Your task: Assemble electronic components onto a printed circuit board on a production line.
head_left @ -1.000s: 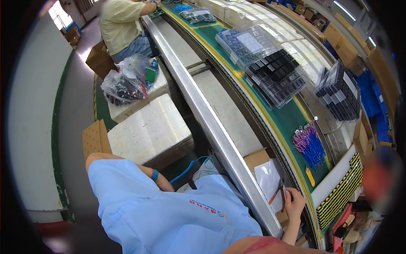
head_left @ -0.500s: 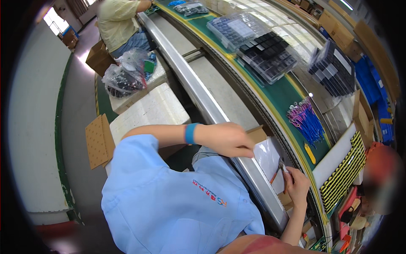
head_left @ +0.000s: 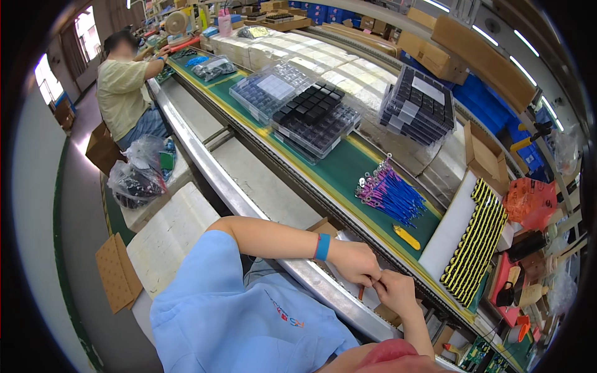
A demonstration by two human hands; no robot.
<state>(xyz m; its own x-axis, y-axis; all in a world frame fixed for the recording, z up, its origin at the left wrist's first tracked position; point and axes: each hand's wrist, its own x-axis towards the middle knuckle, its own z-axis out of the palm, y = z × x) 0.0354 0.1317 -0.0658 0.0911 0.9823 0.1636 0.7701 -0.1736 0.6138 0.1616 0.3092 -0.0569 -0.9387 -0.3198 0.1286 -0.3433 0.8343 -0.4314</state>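
Observation:
My left hand (head_left: 353, 262), with a blue band (head_left: 321, 247) on its wrist, is closed in a pinch above the channel beside the metal rail (head_left: 311, 280). Against its fingertips my right hand (head_left: 397, 291) is also closed, thumb and fingers pressed together. Whatever lies between the two sets of fingertips is too small or hidden to name. Just below the left hand shows a short red-orange piece (head_left: 361, 292), like part of a tool handle; whether a hand holds it I cannot tell. An open carton (head_left: 324, 227) and white plastic sit in the channel, partly behind my hands.
Along the green belt lie blue-and-pink cables with ring ends (head_left: 395, 196), a yellow-handled tool (head_left: 407, 237) and clear compartment boxes (head_left: 317, 127). A white board with black-yellow parts (head_left: 476, 242) stands at right. Another person (head_left: 124, 87) works at the far left.
My view has turned and lifted. Both hands have come together; before, they were apart, with pliers in the right hand. The pliers are no longer plainly seen in it.

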